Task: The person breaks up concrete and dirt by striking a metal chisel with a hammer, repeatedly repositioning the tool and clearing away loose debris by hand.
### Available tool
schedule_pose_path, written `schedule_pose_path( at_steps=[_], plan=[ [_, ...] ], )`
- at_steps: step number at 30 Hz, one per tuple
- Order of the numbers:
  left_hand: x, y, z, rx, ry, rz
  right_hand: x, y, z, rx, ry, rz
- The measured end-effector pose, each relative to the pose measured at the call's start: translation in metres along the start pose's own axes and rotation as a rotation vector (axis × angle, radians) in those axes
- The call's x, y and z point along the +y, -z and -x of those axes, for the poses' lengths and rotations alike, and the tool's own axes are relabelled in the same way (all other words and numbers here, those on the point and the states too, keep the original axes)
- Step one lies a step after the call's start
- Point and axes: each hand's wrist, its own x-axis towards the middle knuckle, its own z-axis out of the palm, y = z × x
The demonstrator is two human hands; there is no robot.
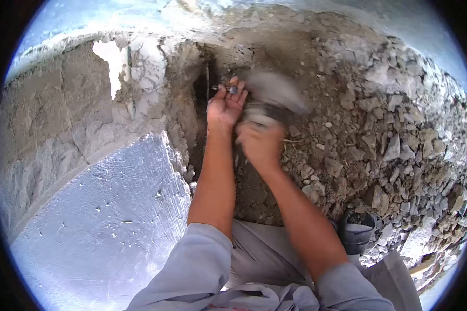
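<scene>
My left hand [226, 106] is palm up at the edge of a dark hollow in the broken wall. Its fingers are curled around a metal chisel [233, 90], whose round end shows between them; the chisel's far part is hard to see. Just to the right, my right hand [262, 142] is closed and smeared by motion. It grips what looks like a hammer [277, 90], visible only as a grey blur above the fist. Whether the hammer touches the chisel cannot be made out.
Broken stones and rubble [379, 140] cover the ground on the right. A smooth grey slab [104, 207] with a jagged edge lies at the lower left, below a rough wall [52, 109]. A dark shoe [359, 228] stands among the stones.
</scene>
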Motion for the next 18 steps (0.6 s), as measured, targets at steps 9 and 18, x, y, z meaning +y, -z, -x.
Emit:
schedule_pose_path(
  at_steps=[9, 18],
  plan=[
    [-0.009, 0.012, -0.007, 0.030, 0.065, 0.053, -0.061, 0.047, 0.007, -0.005, -0.045, -0.228],
    [-0.013, 0.035, -0.028, 0.004, 0.026, -0.133, 0.010, -0.007, -0.015, -0.213, -0.554, -0.269]
  ],
)
